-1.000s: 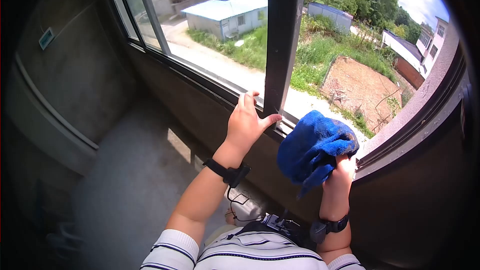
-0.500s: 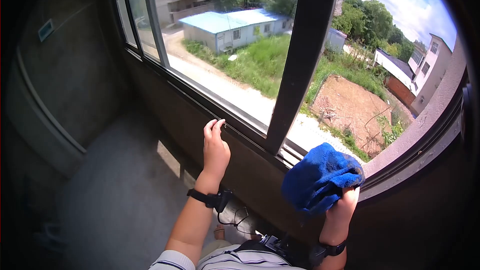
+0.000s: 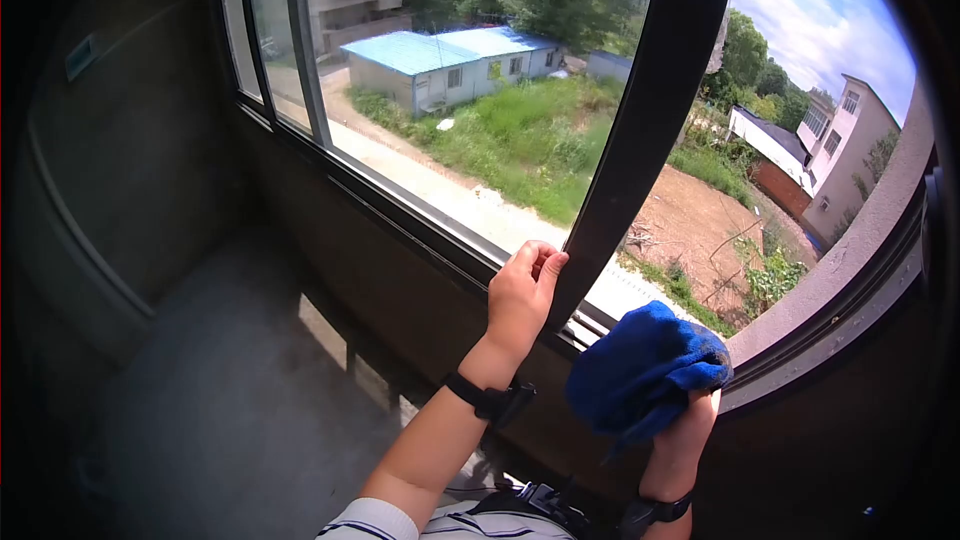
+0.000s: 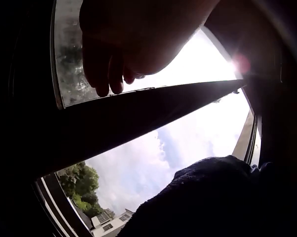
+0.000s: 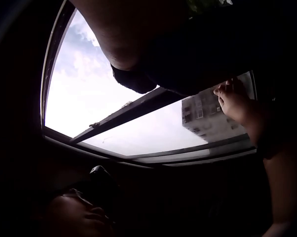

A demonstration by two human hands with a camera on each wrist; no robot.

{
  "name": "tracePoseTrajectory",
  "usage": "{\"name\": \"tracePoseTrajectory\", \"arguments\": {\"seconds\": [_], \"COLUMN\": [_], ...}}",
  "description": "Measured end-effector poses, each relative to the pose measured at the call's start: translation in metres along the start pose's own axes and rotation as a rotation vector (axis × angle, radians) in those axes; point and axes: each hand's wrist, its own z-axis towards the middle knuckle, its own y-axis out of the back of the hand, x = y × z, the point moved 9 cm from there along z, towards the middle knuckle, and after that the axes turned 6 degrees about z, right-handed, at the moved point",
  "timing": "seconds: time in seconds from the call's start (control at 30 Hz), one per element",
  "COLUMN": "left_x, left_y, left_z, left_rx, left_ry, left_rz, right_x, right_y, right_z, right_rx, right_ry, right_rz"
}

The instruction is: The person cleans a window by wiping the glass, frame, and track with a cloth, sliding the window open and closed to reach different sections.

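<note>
A bunched blue cloth [image 3: 640, 370] with greyish stains covers most of my right hand [image 3: 690, 415], which grips it from below near the window's lower right corner. My left hand [image 3: 525, 285] has bent fingers, with thumb and index finger close together, at the lower end of the dark upright window frame [image 3: 625, 130]. In the left wrist view its fingertips [image 4: 103, 92] lie against the glass edge beside that frame. I cannot tell whether a small thing sits between them. The right wrist view has the cloth as a dark mass overlapping the frame.
Left of the upright is a glass pane [image 3: 480, 140]; right of it the window stands open to the outdoors. The sill track [image 3: 410, 230] runs along the bottom, above a dark wall. Below lies a grey floor [image 3: 230, 370] with a sunlit patch.
My left hand went from beside the upright down left to the sill, then back right to the upright, its fingers more bent. My right hand keeps the cloth, while the head view has shifted.
</note>
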Motion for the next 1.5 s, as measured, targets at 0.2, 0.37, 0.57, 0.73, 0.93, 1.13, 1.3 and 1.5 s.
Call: {"name": "tracePoseTrajectory", "arguments": {"seconds": [0.2,0.37,0.57,0.73,0.93,1.13,1.3,1.5], "left_x": [0.057,0.054,0.039,0.036,0.050,0.069,0.067,0.082], "left_y": [0.075,0.137,0.091,0.101,0.120,0.136,0.135,0.146], "left_z": [0.000,-0.028,-0.041,-0.070,-0.089,-0.098,-0.112,-0.126], "left_rx": [-0.120,-0.403,0.045,0.163,0.204,0.209,0.245,0.237], "left_ry": [0.172,-0.223,0.011,0.097,0.083,0.144,0.200,0.240], "left_rz": [-0.117,0.700,0.067,0.130,0.164,0.183,0.218,0.264], "right_x": [0.005,0.007,0.026,0.148,0.126,0.080,0.018,-0.058], "right_y": [0.013,0.025,0.001,-0.187,-0.283,-0.241,-0.185,-0.133], "right_z": [-0.002,-0.004,0.007,0.048,0.136,0.126,0.098,0.068], "right_rx": [-0.010,-0.039,-0.054,0.318,0.474,0.360,0.295,0.260], "right_ry": [0.041,0.056,0.259,1.133,1.435,1.305,1.050,0.908], "right_rz": [-0.017,-0.152,-0.245,-0.700,-1.187,-0.998,-1.098,-1.191]}}
